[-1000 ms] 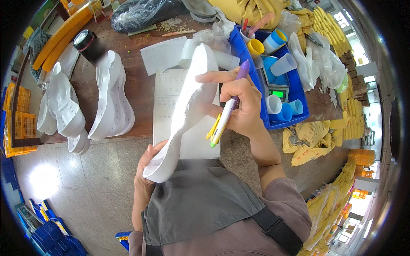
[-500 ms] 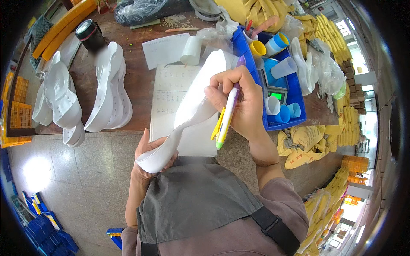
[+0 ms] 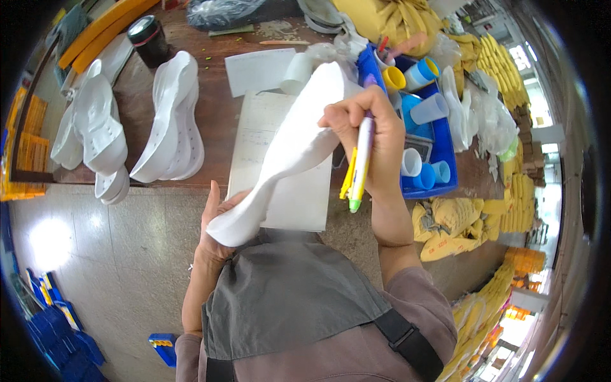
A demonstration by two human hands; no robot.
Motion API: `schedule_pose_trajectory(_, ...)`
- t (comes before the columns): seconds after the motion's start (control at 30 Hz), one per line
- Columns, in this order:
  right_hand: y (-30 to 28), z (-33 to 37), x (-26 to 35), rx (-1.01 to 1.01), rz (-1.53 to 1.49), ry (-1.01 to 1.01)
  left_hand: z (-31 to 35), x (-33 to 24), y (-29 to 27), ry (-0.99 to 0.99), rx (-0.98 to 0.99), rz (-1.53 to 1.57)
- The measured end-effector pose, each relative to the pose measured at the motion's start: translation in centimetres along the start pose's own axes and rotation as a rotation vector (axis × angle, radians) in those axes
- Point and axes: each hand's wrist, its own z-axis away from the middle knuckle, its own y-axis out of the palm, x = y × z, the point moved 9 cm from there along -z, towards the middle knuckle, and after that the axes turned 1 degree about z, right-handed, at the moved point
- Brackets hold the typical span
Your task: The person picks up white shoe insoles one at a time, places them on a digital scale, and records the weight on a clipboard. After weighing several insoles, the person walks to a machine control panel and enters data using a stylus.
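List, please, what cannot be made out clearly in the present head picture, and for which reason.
In the head view:
Left hand: partly hidden by the white shoe-shaped piece.
Written page: marks too small to read, partly covered by the piece.
Pen: partly covered by the right hand.
Dark plastic bag: cut off by the top edge.

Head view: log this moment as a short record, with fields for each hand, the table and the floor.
Left hand: holds near end of long white moulded shoe
Right hand: holds white-and-purple pen with yellow clip; fingertips at the shoe's edge, contact unclear
Under shoe: white paper pages with writing
Table, left: more white moulded shoes, black cylinder
Table, right: blue plastic tray holding plastic cups
Floor, right: yellow sacks
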Motion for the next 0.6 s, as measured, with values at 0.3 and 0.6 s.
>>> schedule_pose_trajectory(0.3,1.7,0.1,-12.2,-0.053,-0.31,0.27,3.4,-6.3,3.1,0.777,-0.376,-1.066)
schedule_pose_trajectory(0.6,6.1,1.2,-16.0,0.043,-0.659,0.45,6.7,-6.1,7.5,1.168,-0.359,-1.7)
